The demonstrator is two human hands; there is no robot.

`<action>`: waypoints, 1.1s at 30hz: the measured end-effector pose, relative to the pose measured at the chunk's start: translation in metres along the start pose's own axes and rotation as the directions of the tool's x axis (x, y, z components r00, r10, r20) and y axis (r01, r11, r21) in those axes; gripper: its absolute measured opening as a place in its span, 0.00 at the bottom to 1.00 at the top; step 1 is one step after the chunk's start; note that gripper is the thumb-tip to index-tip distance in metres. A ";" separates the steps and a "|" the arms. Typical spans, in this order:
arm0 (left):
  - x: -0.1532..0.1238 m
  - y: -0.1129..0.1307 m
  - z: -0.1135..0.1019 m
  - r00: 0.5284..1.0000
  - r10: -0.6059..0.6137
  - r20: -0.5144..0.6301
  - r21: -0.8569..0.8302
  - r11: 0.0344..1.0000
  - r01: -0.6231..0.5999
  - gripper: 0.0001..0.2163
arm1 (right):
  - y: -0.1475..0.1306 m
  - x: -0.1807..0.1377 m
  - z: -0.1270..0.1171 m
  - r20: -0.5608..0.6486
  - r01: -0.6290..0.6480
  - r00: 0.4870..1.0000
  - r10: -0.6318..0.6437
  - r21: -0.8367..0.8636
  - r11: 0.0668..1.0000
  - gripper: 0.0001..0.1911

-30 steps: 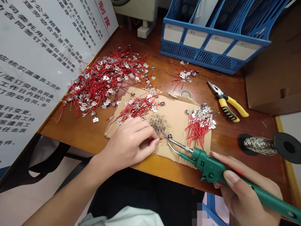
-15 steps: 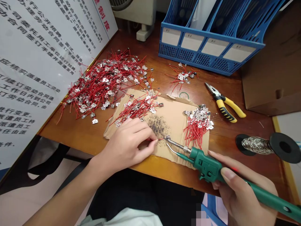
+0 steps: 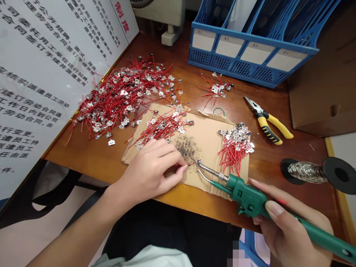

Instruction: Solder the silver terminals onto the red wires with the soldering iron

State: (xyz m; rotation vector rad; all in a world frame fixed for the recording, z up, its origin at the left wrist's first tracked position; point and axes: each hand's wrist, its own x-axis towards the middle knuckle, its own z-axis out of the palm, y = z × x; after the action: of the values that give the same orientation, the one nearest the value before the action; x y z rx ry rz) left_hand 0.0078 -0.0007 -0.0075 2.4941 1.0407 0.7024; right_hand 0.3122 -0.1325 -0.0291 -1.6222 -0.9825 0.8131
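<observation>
My left hand [image 3: 157, 172] is closed in a pinch on a short red wire [image 3: 190, 164] over the front part of a cardboard sheet [image 3: 207, 129]. My right hand [image 3: 294, 222] is wrapped round a green soldering iron [image 3: 247, 198] with a solder feed tube. Its metal tip meets the wire's far end, where a small metal tab seems to sit, mostly hidden by the tip. Dark scorch specks [image 3: 187, 148] mark the cardboard beside the tip. One bunch of red wires with metal tabs [image 3: 164, 126] lies behind my left hand, another bunch [image 3: 233, 148] at the cardboard's right.
A large heap of tabbed red wires [image 3: 125, 92] lies at the left, a small cluster [image 3: 218, 89] at the back. Yellow-black pliers [image 3: 268, 122] and a solder spool [image 3: 308, 172] lie right. A blue file rack [image 3: 247, 52], cardboard box [image 3: 322, 81] and printed board [image 3: 55, 74] border the table.
The view has shifted slightly. My left hand keeps its pinch on the red wire, and the soldering iron's tip stays at the wire's end with hardly any movement.
</observation>
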 end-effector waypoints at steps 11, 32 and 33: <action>0.000 0.000 0.000 1.000 0.011 -0.015 -0.003 1.000 -0.011 0.09 | -0.007 0.000 0.001 -0.080 -0.091 0.992 0.102 0.133 0.987 0.16; -0.001 0.000 -0.001 0.999 0.022 -0.048 0.011 1.000 -0.022 0.09 | -0.025 0.020 0.016 -0.185 -0.153 0.932 0.313 0.581 0.799 0.16; -0.002 0.000 -0.001 0.998 0.022 -0.057 0.013 1.000 -0.022 0.09 | -0.024 0.020 0.015 -0.176 -0.158 0.931 0.320 0.595 0.788 0.17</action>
State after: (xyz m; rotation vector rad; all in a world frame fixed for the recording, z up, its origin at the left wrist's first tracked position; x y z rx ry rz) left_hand 0.0060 -0.0016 -0.0070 2.5133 1.0417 0.7802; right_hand 0.3026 -0.1047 -0.0103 -1.2847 -0.2811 0.9231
